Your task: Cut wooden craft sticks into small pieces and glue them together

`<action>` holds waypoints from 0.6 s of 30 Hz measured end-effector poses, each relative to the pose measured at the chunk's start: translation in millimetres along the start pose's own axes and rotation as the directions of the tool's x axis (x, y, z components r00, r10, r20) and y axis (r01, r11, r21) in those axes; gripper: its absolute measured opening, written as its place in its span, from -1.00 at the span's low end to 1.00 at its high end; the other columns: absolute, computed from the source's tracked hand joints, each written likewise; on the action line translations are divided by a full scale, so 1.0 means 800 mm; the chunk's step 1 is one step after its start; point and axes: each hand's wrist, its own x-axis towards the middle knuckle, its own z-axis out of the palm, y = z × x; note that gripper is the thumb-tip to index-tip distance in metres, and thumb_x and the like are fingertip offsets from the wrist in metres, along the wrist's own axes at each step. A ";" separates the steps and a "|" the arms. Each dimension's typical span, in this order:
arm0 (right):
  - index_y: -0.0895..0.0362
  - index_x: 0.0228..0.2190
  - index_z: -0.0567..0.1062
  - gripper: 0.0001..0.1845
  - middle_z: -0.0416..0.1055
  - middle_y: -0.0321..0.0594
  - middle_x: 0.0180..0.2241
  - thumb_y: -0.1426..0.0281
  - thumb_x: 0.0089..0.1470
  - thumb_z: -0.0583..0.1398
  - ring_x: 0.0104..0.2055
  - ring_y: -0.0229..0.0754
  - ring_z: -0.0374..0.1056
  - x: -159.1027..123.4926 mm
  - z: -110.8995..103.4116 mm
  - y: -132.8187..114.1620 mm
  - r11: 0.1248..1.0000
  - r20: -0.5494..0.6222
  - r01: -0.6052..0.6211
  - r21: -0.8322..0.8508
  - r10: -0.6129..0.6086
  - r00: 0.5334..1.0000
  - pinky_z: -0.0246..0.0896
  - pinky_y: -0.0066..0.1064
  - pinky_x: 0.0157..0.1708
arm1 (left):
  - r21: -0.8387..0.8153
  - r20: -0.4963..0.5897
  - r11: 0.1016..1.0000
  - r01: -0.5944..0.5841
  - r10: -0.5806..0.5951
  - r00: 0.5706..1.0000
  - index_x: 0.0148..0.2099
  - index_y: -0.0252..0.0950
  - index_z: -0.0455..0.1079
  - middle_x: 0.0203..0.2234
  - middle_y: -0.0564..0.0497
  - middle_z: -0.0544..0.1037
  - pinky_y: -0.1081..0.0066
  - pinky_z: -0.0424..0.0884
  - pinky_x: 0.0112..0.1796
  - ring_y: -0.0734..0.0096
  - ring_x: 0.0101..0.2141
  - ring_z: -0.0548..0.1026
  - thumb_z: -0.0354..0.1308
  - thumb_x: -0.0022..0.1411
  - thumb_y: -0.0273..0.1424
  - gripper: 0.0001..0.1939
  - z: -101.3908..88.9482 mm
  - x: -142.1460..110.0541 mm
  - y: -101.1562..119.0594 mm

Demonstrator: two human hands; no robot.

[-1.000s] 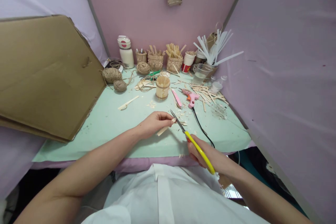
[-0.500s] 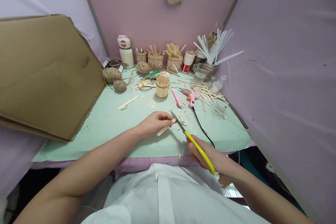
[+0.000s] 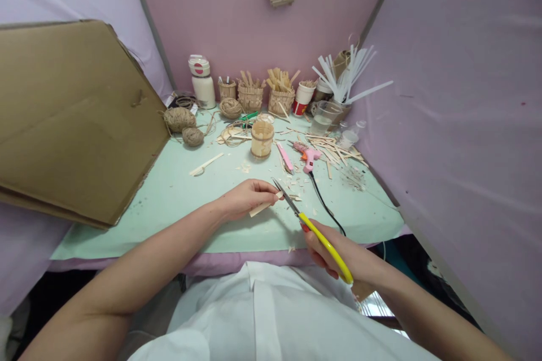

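Pinched in the fingers of my left hand (image 3: 248, 199) is a thin pale wooden strip (image 3: 260, 208), held just above the table near its front. My right hand (image 3: 324, 245) grips yellow-handled scissors (image 3: 324, 245), their metal blades pointing up and left. The blades lie at the strip's right end, by my left fingertips; whether they touch it I cannot tell. Small wood scraps are scattered under and beyond the blades. A small round wooden cup (image 3: 262, 140) stands behind my hands, with a pink craft knife (image 3: 284, 158) and a pink glue gun (image 3: 310, 158) to its right.
A big cardboard sheet (image 3: 71, 124) leans at the left. Twine balls (image 3: 179, 119), a white bottle (image 3: 203, 87) and holders of sticks (image 3: 281, 100) line the back. Loose sticks (image 3: 336, 149) and a clear plastic cup (image 3: 322, 118) lie at the right. The glue gun's black cord (image 3: 324, 203) runs to the front edge.
The strip's angle between my left fingers has changed slightly, and the scissors have shifted a little to the left at their tips. The things on the table stay where they were.
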 end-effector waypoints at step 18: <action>0.11 -0.49 0.15 -0.62 0.17 -0.37 -0.55 0.16 0.26 -0.13 -0.64 -0.41 0.00 0.000 -0.002 0.000 0.998 0.033 0.062 0.004 -0.062 0.997 -0.03 -0.52 -0.62 | 0.089 0.059 0.996 -0.016 0.011 0.998 -0.36 -0.40 0.46 -0.69 0.15 0.22 0.47 -0.12 -0.58 0.63 -0.62 0.05 0.27 -0.05 -0.17 -0.65 -0.008 -0.001 0.000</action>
